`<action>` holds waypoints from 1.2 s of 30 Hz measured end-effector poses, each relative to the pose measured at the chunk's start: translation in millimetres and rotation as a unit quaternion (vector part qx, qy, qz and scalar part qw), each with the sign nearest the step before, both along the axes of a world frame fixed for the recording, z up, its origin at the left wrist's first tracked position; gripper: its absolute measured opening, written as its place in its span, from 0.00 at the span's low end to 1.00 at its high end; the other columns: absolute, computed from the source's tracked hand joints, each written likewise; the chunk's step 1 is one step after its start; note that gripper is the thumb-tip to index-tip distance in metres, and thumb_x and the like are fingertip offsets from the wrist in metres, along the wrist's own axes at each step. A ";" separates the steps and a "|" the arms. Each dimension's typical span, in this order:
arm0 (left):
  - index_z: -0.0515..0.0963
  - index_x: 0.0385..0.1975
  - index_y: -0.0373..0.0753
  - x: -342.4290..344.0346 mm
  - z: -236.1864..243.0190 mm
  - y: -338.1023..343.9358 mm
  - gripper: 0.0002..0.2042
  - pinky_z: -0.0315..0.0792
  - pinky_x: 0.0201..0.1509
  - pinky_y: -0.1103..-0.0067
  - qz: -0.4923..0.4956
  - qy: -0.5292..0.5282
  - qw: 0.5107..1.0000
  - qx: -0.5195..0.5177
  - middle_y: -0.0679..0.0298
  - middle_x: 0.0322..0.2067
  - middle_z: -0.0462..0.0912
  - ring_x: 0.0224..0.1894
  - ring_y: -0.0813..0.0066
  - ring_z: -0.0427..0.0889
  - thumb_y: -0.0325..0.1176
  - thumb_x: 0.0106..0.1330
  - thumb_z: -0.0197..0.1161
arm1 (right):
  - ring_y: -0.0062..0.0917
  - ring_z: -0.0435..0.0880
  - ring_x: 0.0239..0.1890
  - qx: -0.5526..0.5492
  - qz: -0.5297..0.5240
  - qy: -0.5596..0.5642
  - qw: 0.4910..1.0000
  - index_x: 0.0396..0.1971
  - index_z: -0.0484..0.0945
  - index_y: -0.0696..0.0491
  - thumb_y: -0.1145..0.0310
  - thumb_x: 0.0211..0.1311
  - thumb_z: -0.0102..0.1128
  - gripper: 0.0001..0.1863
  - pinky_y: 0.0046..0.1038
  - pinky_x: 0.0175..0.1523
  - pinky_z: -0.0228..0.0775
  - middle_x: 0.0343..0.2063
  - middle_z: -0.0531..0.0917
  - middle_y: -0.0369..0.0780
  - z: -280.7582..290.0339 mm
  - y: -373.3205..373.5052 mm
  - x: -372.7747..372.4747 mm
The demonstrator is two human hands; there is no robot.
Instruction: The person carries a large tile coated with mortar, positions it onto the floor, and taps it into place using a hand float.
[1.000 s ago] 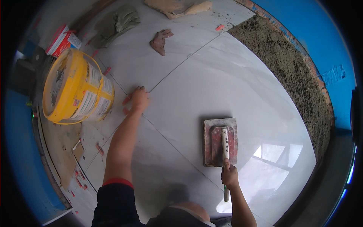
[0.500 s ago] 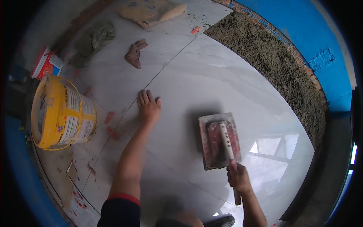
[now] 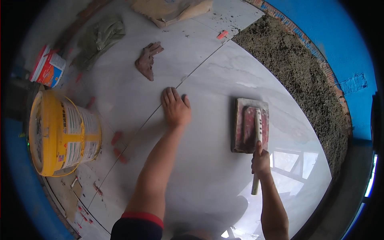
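Note:
My left hand (image 3: 176, 108) lies spread on a large glossy grey tile (image 3: 212, 180), its fingertips beside the thin joint line that runs diagonally across the floor. My right hand (image 3: 260, 160) is wrapped round the pale handle of a tiling beater (image 3: 250, 120), whose rectangular, worn red head rests on or just over the tile to the right of my left hand. Small red levelling pieces (image 3: 117, 138) lie along the joints left of my left forearm.
At left stand a yellow bucket (image 3: 52, 134) and a small red-and-white tub (image 3: 49, 66). A green cloth (image 3: 100, 40), a crumpled brown rag (image 3: 148, 60) and a paper sack (image 3: 172, 10) lie behind. At right, a rough mortar bed (image 3: 292, 68) borders a blue wall (image 3: 340, 48).
My left hand has moved right and up along the joint, its fingers now spread on the tile. The beater has shifted right and farther forward, still gripped. The view has also shifted.

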State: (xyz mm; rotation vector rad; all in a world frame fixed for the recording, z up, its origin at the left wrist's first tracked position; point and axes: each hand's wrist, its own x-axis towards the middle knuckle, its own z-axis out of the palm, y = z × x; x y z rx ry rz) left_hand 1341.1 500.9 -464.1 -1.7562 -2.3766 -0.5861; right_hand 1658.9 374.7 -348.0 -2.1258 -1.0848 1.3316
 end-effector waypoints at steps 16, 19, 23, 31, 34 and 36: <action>0.76 0.33 0.34 -11.1 -26.3 109.7 0.03 0.71 0.53 0.66 -0.024 -0.074 0.994 0.079 0.53 0.39 0.79 0.47 0.54 0.76 0.25 0.63 0.61 | 0.17 0.64 0.08 -0.031 -0.021 -0.007 0.999 0.16 0.64 0.49 0.28 0.68 0.39 0.37 0.26 0.12 0.60 0.09 0.64 0.31 -18.5 26.5 -11.1; 0.74 0.32 0.34 -12.8 -29.8 111.5 0.04 0.71 0.52 0.67 -0.027 -0.067 0.992 0.100 0.53 0.39 0.79 0.47 0.54 0.76 0.25 0.62 0.63 | 0.18 0.65 0.08 -0.012 -0.021 -0.028 0.999 0.16 0.63 0.49 0.28 0.68 0.38 0.37 0.26 0.13 0.62 0.09 0.64 0.31 -23.5 23.5 -10.6; 0.74 0.36 0.34 -13.3 -25.9 104.8 0.07 0.69 0.55 0.63 -0.056 -0.048 0.992 0.101 0.54 0.39 0.78 0.48 0.54 0.76 0.29 0.63 0.63 | 0.18 0.66 0.08 -0.011 -0.016 -0.054 0.998 0.17 0.62 0.49 0.27 0.68 0.37 0.38 0.27 0.13 0.64 0.09 0.64 0.31 -29.2 20.9 -8.6; 0.62 0.65 0.26 3.4 -5.2 1.2 0.35 0.50 0.75 0.57 -0.017 0.025 0.999 0.013 0.46 0.68 0.62 0.71 0.50 0.58 0.51 0.69 0.56 | 0.17 0.61 0.09 -0.084 -0.060 0.071 0.992 0.21 0.65 0.48 0.31 0.69 0.45 0.33 0.25 0.13 0.56 0.11 0.62 0.29 -1.1 44.1 -5.5; 0.58 0.68 0.24 5.3 2.2 0.2 0.37 0.44 0.78 0.59 -0.026 0.015 0.998 -0.052 0.44 0.71 0.56 0.75 0.50 0.52 0.51 0.71 0.53 | 0.16 0.63 0.11 -0.063 -0.072 0.063 0.993 0.27 0.70 0.50 0.35 0.70 0.49 0.30 0.24 0.15 0.56 0.14 0.66 0.29 49.8 72.0 11.4; 0.55 0.70 0.23 5.7 6.4 5.3 0.38 0.42 0.79 0.59 -0.020 0.009 0.997 -0.080 0.43 0.72 0.54 0.76 0.49 0.50 0.52 0.72 0.50 | 0.16 0.66 0.12 -0.020 -0.017 0.079 0.997 0.27 0.71 0.52 0.40 0.74 0.46 0.29 0.22 0.16 0.59 0.14 0.67 0.29 99.3 81.1 31.2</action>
